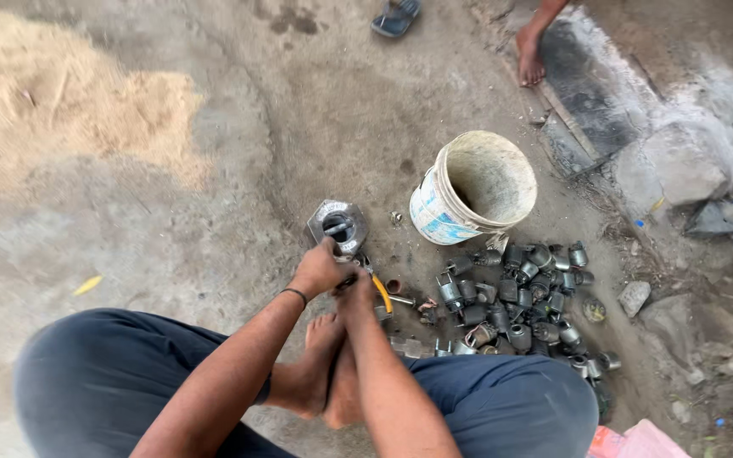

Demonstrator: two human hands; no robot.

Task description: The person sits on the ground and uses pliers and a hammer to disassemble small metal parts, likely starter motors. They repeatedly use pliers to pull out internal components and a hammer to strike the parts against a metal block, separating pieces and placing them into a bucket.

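Observation:
I sit on the ground with my knees apart and my bare feet (324,373) together. My left hand (319,269) is closed around a small metal part held just in front of a large grey hexagonal nut (338,224) with a short rod in its hole. My right hand (356,287) is closed on a tool with a yellow handle (382,293), right beside the left hand. What exactly the fingers grip is partly hidden.
A pile of several dark metal cylinders (515,297) lies to the right. A white bucket (474,188) lies tipped beyond it. Another person's bare foot (529,58) and a sandal (396,17) are at the top. Sand heap (53,102) at left, stones (680,170) at right.

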